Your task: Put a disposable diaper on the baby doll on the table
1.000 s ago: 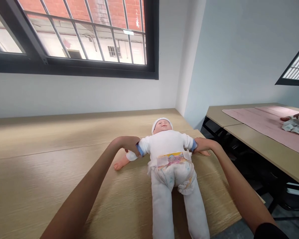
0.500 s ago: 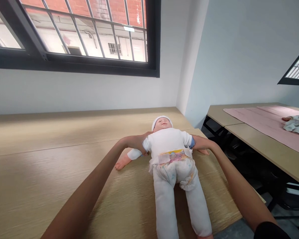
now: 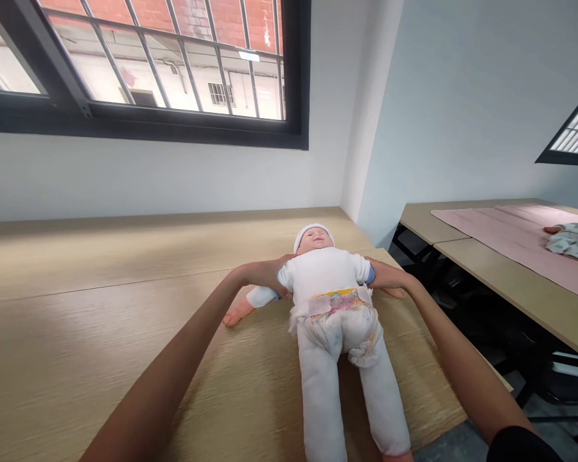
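Note:
A baby doll (image 3: 325, 273) in a white top and cap lies on its back on the wooden table (image 3: 101, 346), legs towards me. Around its hips is a diaper (image 3: 341, 327) with a yellow and pink printed waistband. At the doll's upper side on the left, my left hand (image 3: 270, 273) wraps round it under the shoulder, most fingers tucked behind. My right hand (image 3: 383, 273) grips the opposite side near the blue-trimmed sleeve, its fingers largely hidden. The doll's arms stick out sideways beyond my hands.
To the right stands another table (image 3: 505, 295) with a pink mat (image 3: 501, 234) and a second doll in pale clothes (image 3: 575, 240). A black chair (image 3: 568, 388) is below. Behind my table rises a white wall (image 3: 173, 173) with a barred window (image 3: 187, 58).
Almost nothing differs. The doll and both hands have shifted very slightly; my hold at its sides stays the same.

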